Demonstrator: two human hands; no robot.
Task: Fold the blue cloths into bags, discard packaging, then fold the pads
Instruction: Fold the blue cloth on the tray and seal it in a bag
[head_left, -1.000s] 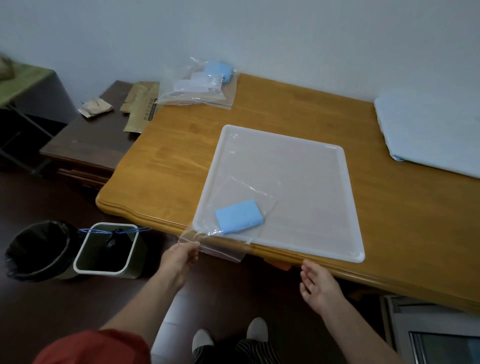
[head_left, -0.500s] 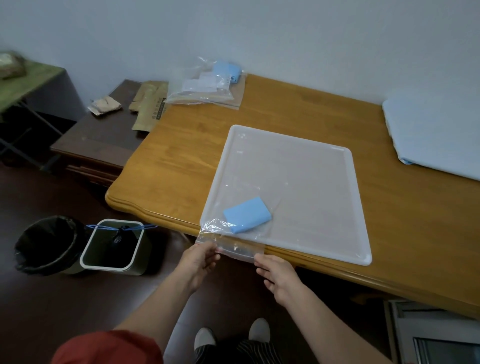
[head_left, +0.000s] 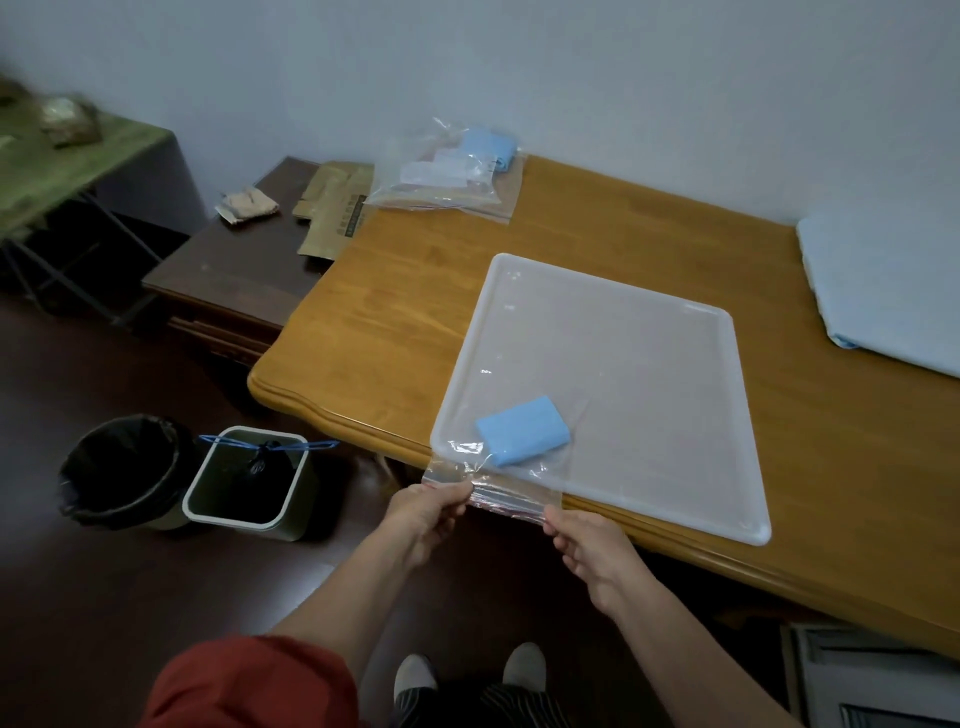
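A folded blue cloth (head_left: 523, 429) lies inside a clear zip bag (head_left: 566, 415) on the near left part of a white tray (head_left: 727, 415). The bag's zip edge hangs over the table's front edge. My left hand (head_left: 431, 514) pinches the left end of that zip edge. My right hand (head_left: 587, 545) pinches its right end. A stack of light blue pads (head_left: 888, 291) rests at the table's right. More clear bags with a blue cloth (head_left: 447, 171) lie at the table's far left corner.
The wooden table (head_left: 649, 234) has a dark side table (head_left: 234, 265) to its left with brown paper packaging (head_left: 335, 213). On the floor stand a round black-lined bin (head_left: 122, 470) and a square green bin (head_left: 249, 480).
My right hand rose from below the table edge and took hold of the bag's zip edge, then slid to its right end. The left hand keeps its hold.
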